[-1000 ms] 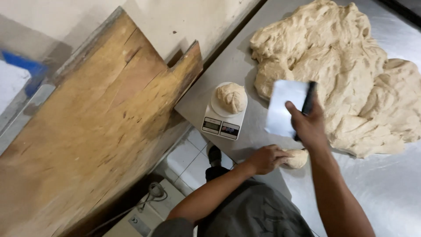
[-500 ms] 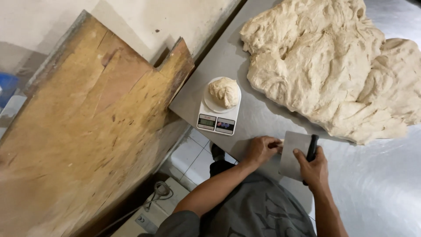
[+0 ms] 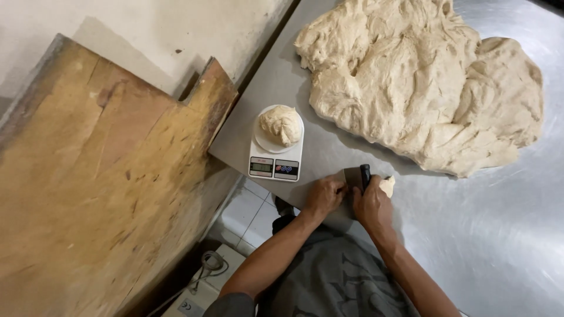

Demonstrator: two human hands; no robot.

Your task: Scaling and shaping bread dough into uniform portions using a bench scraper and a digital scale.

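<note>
From the head camera, both hands work at the near edge of the steel bench [image 3: 482, 246], close to its near-left corner. The right hand [image 3: 372, 206] is closed around the dark handle of a metal scraper [image 3: 354, 176], whose blade stands on edge on the bench. The left hand [image 3: 324, 195] lies just beside it with fingers curled, and seems to touch the blade's left end — whether it pinches anything there I cannot tell. A small piece of dough [image 3: 386, 186] shows just past the right hand, touching or nearly touching the blade.

The main risk, as I judge it, is to the left fingers: they sit right against the blade, and a push or a slip on the smooth steel could catch them. The work is also very near the bench edge, so a cut piece could slide off toward the tiled floor [image 3: 254, 211] below. Soft dough may stick to the blade and come away ragged.

Both forearms reach up from the bottom of the view and come together at the scraper, wrists bent down, knuckles toward the camera.

Farther along the left edge a small white scale [image 3: 275, 167] stands with a ball of dough [image 3: 281, 125] on its round plate. The big mass of dough [image 3: 423, 82] spreads over the far part of the bench, well apart from the hands. A worn wooden board [image 3: 100, 194] lies off the left side — it meets the bench corner.
</note>
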